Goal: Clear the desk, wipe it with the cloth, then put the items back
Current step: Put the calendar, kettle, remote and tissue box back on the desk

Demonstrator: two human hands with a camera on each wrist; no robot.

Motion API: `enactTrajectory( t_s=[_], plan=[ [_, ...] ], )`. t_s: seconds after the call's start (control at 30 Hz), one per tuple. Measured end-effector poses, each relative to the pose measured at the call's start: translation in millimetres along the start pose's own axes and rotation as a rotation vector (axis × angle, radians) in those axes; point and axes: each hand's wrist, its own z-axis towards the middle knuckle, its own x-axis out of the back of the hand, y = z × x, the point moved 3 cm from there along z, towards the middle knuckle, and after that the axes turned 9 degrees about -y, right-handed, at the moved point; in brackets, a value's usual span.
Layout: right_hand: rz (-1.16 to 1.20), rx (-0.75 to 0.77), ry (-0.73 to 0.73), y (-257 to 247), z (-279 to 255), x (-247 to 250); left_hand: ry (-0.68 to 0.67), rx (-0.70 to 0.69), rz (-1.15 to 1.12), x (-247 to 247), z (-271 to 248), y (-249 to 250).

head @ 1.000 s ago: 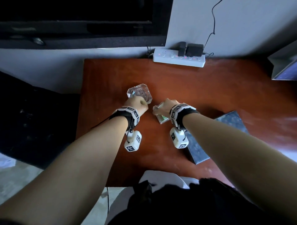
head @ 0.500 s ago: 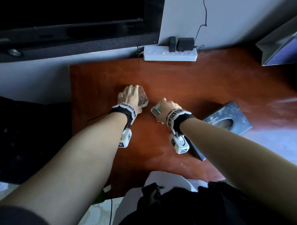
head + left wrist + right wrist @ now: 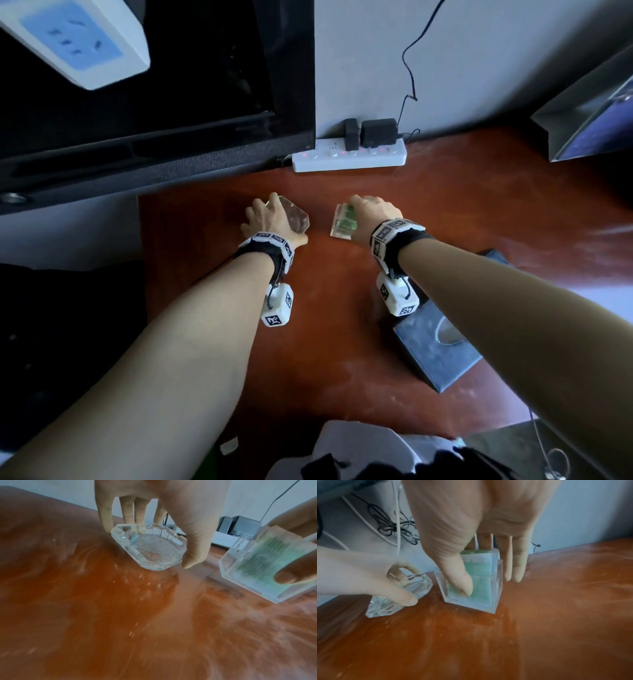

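Note:
My left hand point(image 3: 270, 219) grips a clear faceted glass ashtray point(image 3: 149, 549) from above, thumb on the near rim and fingers on the far rim. The ashtray is tilted, its low edge at the red-brown desk point(image 3: 342, 342). To its right, my right hand point(image 3: 488, 581) holds a clear square box point(image 3: 476, 588) with green and white contents, thumb on the near face and fingers behind. This box point(image 3: 344, 222) leans a little, a bottom corner near the wood. No cloth is in view.
A white power strip point(image 3: 349, 159) with black plugs lies against the back wall, just beyond both hands. A dark tissue box point(image 3: 431, 349) sits under my right forearm. A black screen point(image 3: 154, 102) stands at back left and a silver object point(image 3: 589, 113) at back right.
Both hands have moved toward the back of the desk and apart from each other, each still holding its object. The ashtray has tipped further onto its edge.

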Motion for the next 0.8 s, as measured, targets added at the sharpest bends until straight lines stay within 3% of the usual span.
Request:
enactTrajectory(
  t_s=[0.17, 0.37, 0.7, 0.8],
  plan=[
    [-0.006, 0.021, 0.026, 3, 25, 20, -0.022, 0.159, -0.088, 13, 22, 16],
    [-0.012, 0.06, 0.016, 2, 42, 23, 0.016, 0.239, -0.163, 13, 38, 27],
    [-0.035, 0.1, 0.003, 2, 46, 16, 0.095, 0.239, -0.177, 9, 36, 30],
    [-0.038, 0.11, -0.008, 4, 46, 17, 0.089, 0.139, -0.154, 10, 37, 22]
  ],
)
